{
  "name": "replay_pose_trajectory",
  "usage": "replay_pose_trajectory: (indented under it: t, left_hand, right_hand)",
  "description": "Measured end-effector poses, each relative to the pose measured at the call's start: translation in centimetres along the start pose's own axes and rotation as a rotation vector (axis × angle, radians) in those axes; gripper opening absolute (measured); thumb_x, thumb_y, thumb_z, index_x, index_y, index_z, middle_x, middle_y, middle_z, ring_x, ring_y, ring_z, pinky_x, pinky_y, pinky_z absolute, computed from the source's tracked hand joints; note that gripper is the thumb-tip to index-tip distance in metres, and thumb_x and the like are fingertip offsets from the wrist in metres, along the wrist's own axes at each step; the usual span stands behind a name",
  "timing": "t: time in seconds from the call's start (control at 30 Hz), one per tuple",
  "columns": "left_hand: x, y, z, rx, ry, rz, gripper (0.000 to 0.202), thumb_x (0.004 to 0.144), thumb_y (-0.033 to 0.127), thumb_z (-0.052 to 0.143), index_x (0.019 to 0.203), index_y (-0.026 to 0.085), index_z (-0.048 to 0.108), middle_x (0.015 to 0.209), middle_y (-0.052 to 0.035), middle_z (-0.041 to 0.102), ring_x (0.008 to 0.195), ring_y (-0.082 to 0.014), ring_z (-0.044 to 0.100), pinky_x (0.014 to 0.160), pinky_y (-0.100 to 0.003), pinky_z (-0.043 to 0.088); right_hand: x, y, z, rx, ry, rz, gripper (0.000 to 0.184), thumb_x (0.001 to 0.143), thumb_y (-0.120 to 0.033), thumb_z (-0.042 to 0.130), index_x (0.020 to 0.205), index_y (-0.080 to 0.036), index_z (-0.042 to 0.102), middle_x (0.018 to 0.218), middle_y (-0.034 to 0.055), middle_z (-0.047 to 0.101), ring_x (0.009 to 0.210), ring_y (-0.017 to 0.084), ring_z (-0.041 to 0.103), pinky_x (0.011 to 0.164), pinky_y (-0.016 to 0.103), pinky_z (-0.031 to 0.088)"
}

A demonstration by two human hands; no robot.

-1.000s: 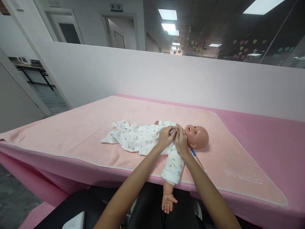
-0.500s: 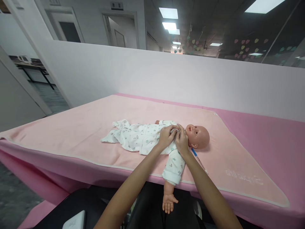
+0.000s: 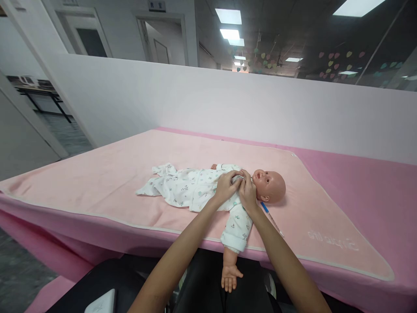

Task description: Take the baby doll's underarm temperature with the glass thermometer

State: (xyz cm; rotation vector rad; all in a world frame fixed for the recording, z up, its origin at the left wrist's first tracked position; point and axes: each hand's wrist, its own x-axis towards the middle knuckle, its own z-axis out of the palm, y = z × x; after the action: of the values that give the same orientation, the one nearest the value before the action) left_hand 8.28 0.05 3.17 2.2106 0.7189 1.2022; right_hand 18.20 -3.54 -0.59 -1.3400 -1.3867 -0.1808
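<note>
A baby doll (image 3: 272, 186) lies on its back on a pale pink blanket (image 3: 130, 174), head to the right. It wears a white printed romper (image 3: 185, 190). One bare doll arm (image 3: 230, 269) hangs over the table's near edge. My left hand (image 3: 225, 187) and my right hand (image 3: 247, 193) meet at the doll's chest just below its chin, fingers curled and pinching the romper's neckline. A thin blue-tipped stick (image 3: 270, 218), like a thermometer, lies on the blanket beside my right forearm.
The blanket covers a table with a deeper pink cloth (image 3: 374, 191). A low white partition wall (image 3: 228, 108) runs behind it. Doorways and a corridor lie at the back left. A white device corner (image 3: 102, 303) shows at the bottom left.
Almost nothing differs. Both hands stay pinched at the romper's neckline with only slight finger shifts, and the view has drifted a little.
</note>
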Motion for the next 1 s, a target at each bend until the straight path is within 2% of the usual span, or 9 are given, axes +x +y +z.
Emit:
replay_pose_trajectory:
  t: [0.2,0.37,0.53,0.77,0.9,1.0]
  left_hand:
    - [-0.1,-0.3,0.2,0.017,0.031,0.052,0.017,0.079,0.019,0.046,0.086,0.019,0.061,0.089,-0.0011,0.066,0.083,-0.0152,0.060,0.076,-0.027,0.045]
    - [-0.2,-0.6,0.3,0.036,0.058,0.072,0.017,0.081,0.017,0.043,0.086,0.019,0.060,0.088,-0.0006,0.066,0.080,-0.0136,0.059,0.075,-0.026,0.044]
    - [-0.5,-0.6,0.5,0.116,0.077,0.082,0.017,0.083,0.018,0.042,0.089,0.020,0.058,0.087,0.0007,0.065,0.081,-0.0133,0.058,0.076,-0.027,0.042]
    - [-0.9,-0.6,1.2,0.406,0.184,0.108,0.014,0.082,0.020,0.045,0.090,0.020,0.056,0.086,-0.0025,0.065,0.080,-0.0173,0.057,0.077,-0.032,0.037]
    - [-1.0,-0.5,1.0,0.467,0.225,0.154,0.014,0.082,0.025,0.045,0.088,0.019,0.056,0.083,-0.0038,0.064,0.080,-0.0182,0.056,0.076,-0.032,0.037]
    - [-1.3,-0.6,0.2,0.505,0.232,0.176,0.014,0.081,0.025,0.045,0.087,0.018,0.056,0.083,-0.0043,0.063,0.081,-0.0191,0.055,0.077,-0.033,0.036]
  right_hand:
    - [-0.1,0.4,0.2,-0.001,-0.005,-0.010,0.041,0.083,-0.015,0.031,0.122,-0.015,0.043,0.093,0.0094,0.065,0.082,0.017,0.063,0.073,0.027,0.051]
    - [-0.1,0.2,0.1,-0.006,-0.045,0.001,0.040,0.083,-0.013,0.030,0.120,-0.014,0.044,0.089,0.0096,0.066,0.076,0.017,0.063,0.066,0.026,0.051]
    - [0.0,-0.1,-0.1,-0.004,-0.023,-0.006,0.038,0.085,-0.016,0.031,0.120,-0.015,0.044,0.088,0.0096,0.065,0.083,0.018,0.062,0.073,0.029,0.051]
    - [0.1,-0.3,-0.2,-0.030,-0.039,-0.007,0.036,0.085,-0.016,0.029,0.116,-0.015,0.048,0.080,0.0079,0.064,0.088,0.019,0.061,0.079,0.032,0.049]
    - [0.1,-0.4,-0.3,-0.012,-0.017,-0.003,0.035,0.084,-0.016,0.030,0.114,-0.015,0.050,0.089,0.0101,0.065,0.091,0.019,0.060,0.079,0.032,0.049]
    - [0.1,-0.4,-0.3,-0.013,0.024,-0.017,0.035,0.084,-0.015,0.031,0.112,-0.015,0.051,0.097,0.0105,0.064,0.093,0.018,0.059,0.080,0.032,0.049]
